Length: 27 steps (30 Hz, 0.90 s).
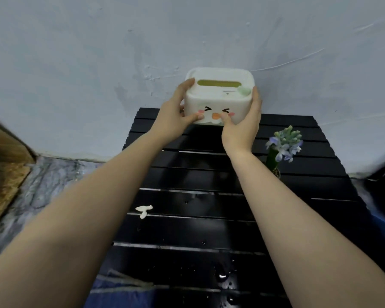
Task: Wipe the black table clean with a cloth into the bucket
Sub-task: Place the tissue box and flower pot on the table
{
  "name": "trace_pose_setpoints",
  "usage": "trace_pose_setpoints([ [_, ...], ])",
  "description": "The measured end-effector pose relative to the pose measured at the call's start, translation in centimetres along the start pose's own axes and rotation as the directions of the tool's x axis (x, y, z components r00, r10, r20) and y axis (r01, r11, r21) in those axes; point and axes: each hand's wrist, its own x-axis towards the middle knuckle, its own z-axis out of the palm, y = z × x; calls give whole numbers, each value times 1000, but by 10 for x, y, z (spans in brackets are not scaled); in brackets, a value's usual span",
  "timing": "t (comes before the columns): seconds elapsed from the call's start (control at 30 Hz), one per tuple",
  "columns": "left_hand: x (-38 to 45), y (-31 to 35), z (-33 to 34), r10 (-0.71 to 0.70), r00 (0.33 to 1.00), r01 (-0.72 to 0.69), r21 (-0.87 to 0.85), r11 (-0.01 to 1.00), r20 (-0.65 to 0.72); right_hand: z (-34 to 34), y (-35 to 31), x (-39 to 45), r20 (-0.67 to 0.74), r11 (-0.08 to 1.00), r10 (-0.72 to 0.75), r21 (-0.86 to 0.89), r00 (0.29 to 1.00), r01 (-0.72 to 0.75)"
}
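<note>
Your left hand (172, 117) and right hand (245, 123) clamped on the white tissue box (218, 96) sides, black table (209, 230) beneath your grip, white scrap (144, 210) nearer you, flowers (285, 142) right

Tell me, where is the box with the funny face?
In the head view the box is up at the table's far edge by the wall, held between the left hand and right hand, left of the flowers.
</note>
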Motion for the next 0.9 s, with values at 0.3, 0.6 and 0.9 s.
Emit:
trace_pose_setpoints([
  [0.3,-1,-42,24,-104,994,103,92,990,10,10,38,1,31,989,113,-103,993,-110],
  [0.6,-6,-22,24,-147,989,141,142,980,31,4,26,-4,78,960,100,-269,992,-75],
  [0.9,-54,10,28,107,941,-25,251,968,-321,-39,-18,-87,283,929,-284,-154,916,336],
])
